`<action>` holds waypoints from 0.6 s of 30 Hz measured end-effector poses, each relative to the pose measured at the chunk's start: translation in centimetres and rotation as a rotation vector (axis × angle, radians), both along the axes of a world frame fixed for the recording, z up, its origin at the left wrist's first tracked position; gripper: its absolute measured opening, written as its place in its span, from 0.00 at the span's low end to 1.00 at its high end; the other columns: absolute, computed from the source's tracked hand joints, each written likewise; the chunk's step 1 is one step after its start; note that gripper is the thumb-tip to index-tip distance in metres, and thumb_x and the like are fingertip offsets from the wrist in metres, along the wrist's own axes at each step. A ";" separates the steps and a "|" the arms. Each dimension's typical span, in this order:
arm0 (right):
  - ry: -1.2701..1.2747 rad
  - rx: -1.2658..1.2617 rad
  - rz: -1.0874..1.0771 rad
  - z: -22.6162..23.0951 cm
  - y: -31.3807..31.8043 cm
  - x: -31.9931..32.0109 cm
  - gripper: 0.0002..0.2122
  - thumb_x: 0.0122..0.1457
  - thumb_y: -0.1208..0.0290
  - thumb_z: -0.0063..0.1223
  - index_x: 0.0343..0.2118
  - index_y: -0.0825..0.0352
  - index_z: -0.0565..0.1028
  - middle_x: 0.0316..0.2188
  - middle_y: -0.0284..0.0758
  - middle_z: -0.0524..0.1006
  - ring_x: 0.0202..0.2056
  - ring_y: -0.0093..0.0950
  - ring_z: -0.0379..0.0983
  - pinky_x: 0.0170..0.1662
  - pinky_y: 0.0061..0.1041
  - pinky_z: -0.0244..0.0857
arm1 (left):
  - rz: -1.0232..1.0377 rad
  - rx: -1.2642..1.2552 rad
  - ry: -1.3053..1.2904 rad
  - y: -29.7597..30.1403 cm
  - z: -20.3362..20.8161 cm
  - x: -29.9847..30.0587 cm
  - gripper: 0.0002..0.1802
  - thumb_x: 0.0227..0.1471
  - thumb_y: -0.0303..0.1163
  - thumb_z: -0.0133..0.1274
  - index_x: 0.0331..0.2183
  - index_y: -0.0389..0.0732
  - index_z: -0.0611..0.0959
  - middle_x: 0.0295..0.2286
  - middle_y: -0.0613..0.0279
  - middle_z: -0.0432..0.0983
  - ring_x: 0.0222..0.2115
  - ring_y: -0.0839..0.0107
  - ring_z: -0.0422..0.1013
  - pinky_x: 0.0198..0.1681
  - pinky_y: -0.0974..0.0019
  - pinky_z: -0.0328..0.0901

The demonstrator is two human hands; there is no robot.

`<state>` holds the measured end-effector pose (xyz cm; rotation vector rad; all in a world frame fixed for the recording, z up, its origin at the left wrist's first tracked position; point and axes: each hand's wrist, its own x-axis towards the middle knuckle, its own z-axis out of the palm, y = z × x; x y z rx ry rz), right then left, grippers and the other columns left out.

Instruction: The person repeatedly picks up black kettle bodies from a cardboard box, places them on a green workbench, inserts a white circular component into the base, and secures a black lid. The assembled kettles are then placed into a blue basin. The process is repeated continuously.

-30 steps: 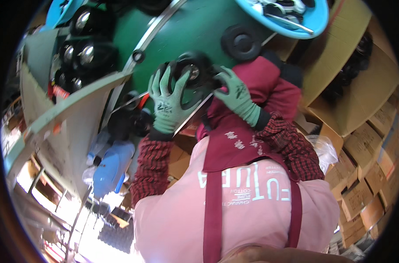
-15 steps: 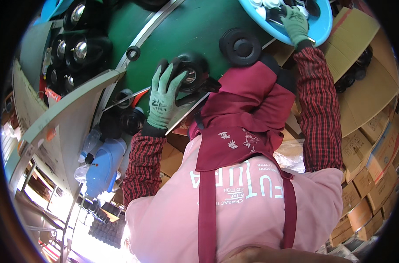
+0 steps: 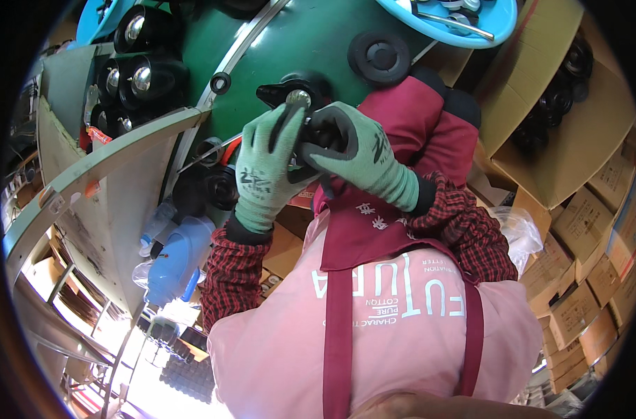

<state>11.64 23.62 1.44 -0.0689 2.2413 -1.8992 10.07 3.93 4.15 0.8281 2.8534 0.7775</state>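
Observation:
In green gloves, both my hands meet at the near edge of the green table (image 3: 223, 42). My right hand (image 3: 363, 150) has its thumb and fingers closed round a small dark part (image 3: 325, 134), mostly hidden by the glove. My left hand (image 3: 265, 157) is curled beside it, its fingertips near the part; what they grip, if anything, is hidden. Just beyond my fingers lies a black rounded housing (image 3: 318, 85) with a shiny silver centre and a pointed spout-like end toward the left. A black round disc (image 3: 379, 59) rests to its right on the table.
A blue basin (image 3: 464, 36) with white and metal parts and a rod stands far right. Several black housings (image 3: 140, 80) sit at left, near a small black ring (image 3: 220, 83). An open cardboard box (image 3: 555, 150) with black parts is at right. A blue plastic jug (image 3: 174, 262) stands lower left.
My right hand has come from the blue basin to my left hand, bringing a small dark part. My left hand has left the black housing, which now points left.

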 end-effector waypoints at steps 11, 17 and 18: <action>0.110 0.563 0.044 -9.2 1.1 0.1 0.23 0.56 0.56 0.63 0.48 0.67 0.73 0.49 0.45 0.71 0.48 0.45 0.74 0.49 0.41 0.70 | 0.045 -0.298 0.065 3.1 -0.4 -5.3 0.44 0.36 0.47 0.75 0.56 0.48 0.79 0.47 0.56 0.73 0.47 0.55 0.74 0.50 0.54 0.72; 0.277 0.617 -0.089 -10.6 0.2 0.4 0.19 0.56 0.60 0.62 0.44 0.66 0.72 0.43 0.44 0.71 0.43 0.44 0.74 0.44 0.40 0.71 | -0.164 -0.359 0.140 3.0 -0.8 -6.4 0.43 0.33 0.44 0.75 0.53 0.49 0.79 0.48 0.57 0.75 0.47 0.52 0.74 0.52 0.51 0.70; 0.287 0.568 -0.110 -10.6 0.1 0.5 0.18 0.55 0.61 0.63 0.43 0.66 0.72 0.42 0.44 0.70 0.43 0.44 0.74 0.44 0.39 0.71 | -0.209 -0.289 0.138 2.8 -0.7 -6.6 0.43 0.31 0.42 0.75 0.53 0.49 0.79 0.50 0.56 0.74 0.49 0.51 0.73 0.53 0.51 0.69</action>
